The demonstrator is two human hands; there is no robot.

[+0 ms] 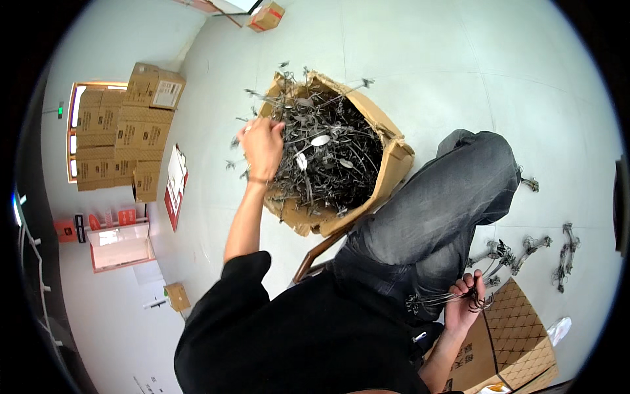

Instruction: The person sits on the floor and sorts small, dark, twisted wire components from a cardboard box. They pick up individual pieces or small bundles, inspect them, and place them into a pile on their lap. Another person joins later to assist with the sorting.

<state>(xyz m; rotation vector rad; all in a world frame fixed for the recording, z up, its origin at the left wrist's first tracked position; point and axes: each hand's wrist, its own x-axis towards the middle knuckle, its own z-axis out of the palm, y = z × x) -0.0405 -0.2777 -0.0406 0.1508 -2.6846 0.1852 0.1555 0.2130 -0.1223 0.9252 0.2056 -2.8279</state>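
A torn cardboard box (394, 154) holds a tangled heap of black wiry pieces (328, 164) with a few pale oval bits among them. My left hand (262, 146) is at the box's left side, fingers curled down into the sticking-out pieces; what they grip is hidden. My right hand (464, 302), low at the right beside my bent leg, holds a bundle of dark wiry pieces (426, 299), with its fingers curled round it.
Small bundles of similar pieces (566, 253) lie on the floor (426, 59) at the right. A patterned carton (512, 328) stands by my right arm. Stacked cartons (141, 131) line the left wall, and a red-edged board (174, 187) lies near them. A small box (266, 16) sits farther off.
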